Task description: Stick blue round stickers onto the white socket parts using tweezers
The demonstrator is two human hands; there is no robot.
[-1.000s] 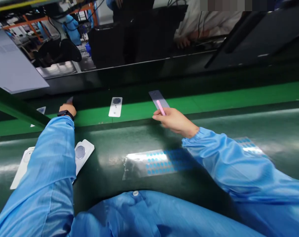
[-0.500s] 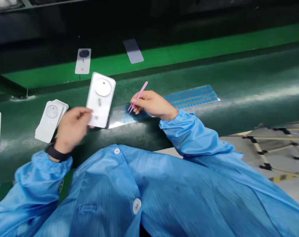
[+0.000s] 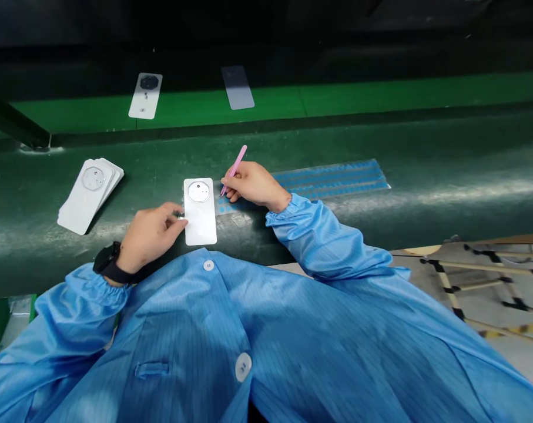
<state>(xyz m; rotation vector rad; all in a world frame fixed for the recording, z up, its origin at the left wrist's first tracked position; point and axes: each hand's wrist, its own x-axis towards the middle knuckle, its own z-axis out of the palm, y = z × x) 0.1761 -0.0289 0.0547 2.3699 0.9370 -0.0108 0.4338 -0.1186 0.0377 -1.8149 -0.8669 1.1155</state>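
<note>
A white panel lies flat on the green bench, its left edge touched by the left hand, whose fingers are slightly curled. Pink tweezers are gripped between the fingers of the right hand, their tips held at the near-left end of the sheet of blue dots. Fanned panels are seen left.

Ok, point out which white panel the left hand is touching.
The single white panel directly in front of the person, between the left hand and the pink tweezers; the others lie farther left or on the bright green strip.
</note>
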